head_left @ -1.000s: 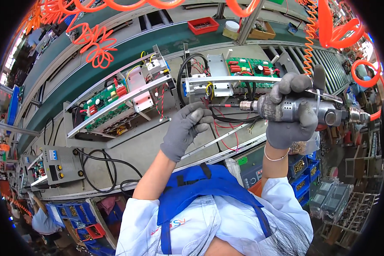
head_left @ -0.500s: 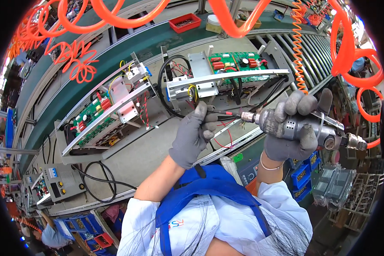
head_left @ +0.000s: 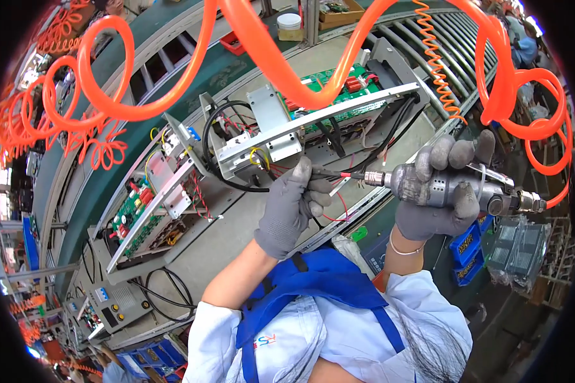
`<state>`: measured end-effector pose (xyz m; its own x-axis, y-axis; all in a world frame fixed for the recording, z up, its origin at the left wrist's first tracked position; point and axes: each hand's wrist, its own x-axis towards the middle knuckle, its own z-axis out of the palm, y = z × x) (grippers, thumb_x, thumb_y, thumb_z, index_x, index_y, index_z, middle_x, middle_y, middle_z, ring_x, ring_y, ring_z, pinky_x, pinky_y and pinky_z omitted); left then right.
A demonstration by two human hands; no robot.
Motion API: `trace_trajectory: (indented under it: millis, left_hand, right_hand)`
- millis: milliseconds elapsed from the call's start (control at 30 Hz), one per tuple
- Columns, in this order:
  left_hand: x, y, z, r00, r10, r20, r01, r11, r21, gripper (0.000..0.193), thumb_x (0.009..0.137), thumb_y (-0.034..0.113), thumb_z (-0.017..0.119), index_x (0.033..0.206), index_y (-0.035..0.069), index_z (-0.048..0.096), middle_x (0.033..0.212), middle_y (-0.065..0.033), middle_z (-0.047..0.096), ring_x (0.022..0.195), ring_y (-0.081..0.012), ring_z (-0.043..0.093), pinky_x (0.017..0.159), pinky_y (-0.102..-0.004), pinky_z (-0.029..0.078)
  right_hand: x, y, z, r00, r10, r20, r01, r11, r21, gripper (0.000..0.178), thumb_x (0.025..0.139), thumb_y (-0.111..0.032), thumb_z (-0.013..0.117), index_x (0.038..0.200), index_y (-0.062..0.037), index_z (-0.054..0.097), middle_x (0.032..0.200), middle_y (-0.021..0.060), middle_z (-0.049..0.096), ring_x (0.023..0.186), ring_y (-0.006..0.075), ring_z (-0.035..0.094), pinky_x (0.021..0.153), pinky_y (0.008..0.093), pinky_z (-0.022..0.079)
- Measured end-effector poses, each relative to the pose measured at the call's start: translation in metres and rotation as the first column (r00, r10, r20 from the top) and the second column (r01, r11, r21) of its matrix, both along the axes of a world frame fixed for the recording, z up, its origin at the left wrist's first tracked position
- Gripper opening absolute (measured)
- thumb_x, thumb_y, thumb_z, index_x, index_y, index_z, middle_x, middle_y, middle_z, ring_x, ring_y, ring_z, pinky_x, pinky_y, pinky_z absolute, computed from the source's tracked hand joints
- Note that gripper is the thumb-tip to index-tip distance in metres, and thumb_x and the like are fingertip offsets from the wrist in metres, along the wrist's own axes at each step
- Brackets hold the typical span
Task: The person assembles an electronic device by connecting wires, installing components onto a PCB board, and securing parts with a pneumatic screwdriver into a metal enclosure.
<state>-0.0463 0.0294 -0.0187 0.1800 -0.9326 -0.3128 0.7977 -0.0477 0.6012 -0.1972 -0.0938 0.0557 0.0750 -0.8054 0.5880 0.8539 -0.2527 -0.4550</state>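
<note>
My right hand [head_left: 431, 220], in a grey glove, is wrapped round a silver and black air screwdriver [head_left: 407, 184], held level with its chuck pointing left. A long dark bit [head_left: 356, 175] with a red band runs from the chuck to my left hand [head_left: 282, 214], also gloved in grey. Thumb and fingers of the left hand pinch at the bit's far end, so its tip is hidden. Just beyond them stands an open metal chassis [head_left: 338, 118] with a green circuit board [head_left: 358, 96], a silver bracket [head_left: 281, 148] and black cables. Neither hand touches the chassis.
A second open chassis [head_left: 150, 214] stands to the left on the bench. Orange coiled air hoses [head_left: 313, 99] hang across the top and right. A grey control panel unit [head_left: 118, 306] sits lower left. Blue parts bins [head_left: 467, 255] and a roller conveyor [head_left: 421, 57] lie to the right.
The view has turned, so both chassis appear further left and the hanging hose dips lower over the right chassis. My hands keep the same hold on the screwdriver and bit.
</note>
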Motion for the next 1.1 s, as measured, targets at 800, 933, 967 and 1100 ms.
trace_trajectory:
  millis: [800,933,967,1100]
  left_hand:
    - [-0.029,-0.090,-0.074,0.784,0.205,0.586,-0.368,0.914,0.172,0.032,0.095,0.011,0.047,0.124,-0.002,0.050,0.108,-0.0072,0.060,0.088,-0.0132,0.060,0.066,-0.0233,0.052]
    - [-0.049,-0.064,-0.080,0.831,0.185,0.524,-0.324,0.927,0.188,0.040,0.095,0.020,0.050,0.127,-0.003,0.049,0.112,-0.0079,0.058,0.093,-0.0142,0.057,0.080,-0.0271,0.049]
    - [-0.051,-0.058,-0.086,0.815,0.147,0.561,-0.316,0.923,0.218,0.043,0.094,0.024,0.052,0.128,-0.003,0.049,0.114,-0.0085,0.057,0.095,-0.0153,0.055,0.083,-0.0283,0.048]
    - [-0.029,-0.084,-0.098,0.944,0.233,0.234,-0.316,0.843,0.436,0.039,0.092,0.034,0.056,0.122,0.009,0.056,0.120,-0.0036,0.055,0.099,-0.0192,0.054,0.091,-0.0318,0.040]
  right_hand:
    - [-0.031,-0.016,-0.039,0.955,0.235,-0.181,-0.204,0.963,0.176,0.077,0.073,-0.017,0.063,0.140,0.0014,0.032,0.086,0.0132,0.064,0.070,0.0213,0.063,0.056,0.0303,0.055]
    - [-0.028,-0.020,-0.052,0.910,0.361,-0.202,-0.328,0.928,0.177,0.080,0.077,-0.020,0.069,0.142,0.0010,0.028,0.088,0.0143,0.064,0.075,0.0232,0.066,0.057,0.0291,0.056]
    - [-0.027,-0.019,-0.054,0.907,0.367,-0.207,-0.334,0.925,0.179,0.080,0.077,-0.020,0.069,0.142,0.0010,0.028,0.088,0.0143,0.064,0.075,0.0232,0.066,0.057,0.0291,0.056]
    - [-0.026,-0.019,-0.060,0.858,0.455,-0.239,-0.426,0.889,0.165,0.084,0.076,-0.017,0.069,0.144,-0.0002,0.023,0.088,0.0143,0.064,0.075,0.0227,0.066,0.058,0.0284,0.056]
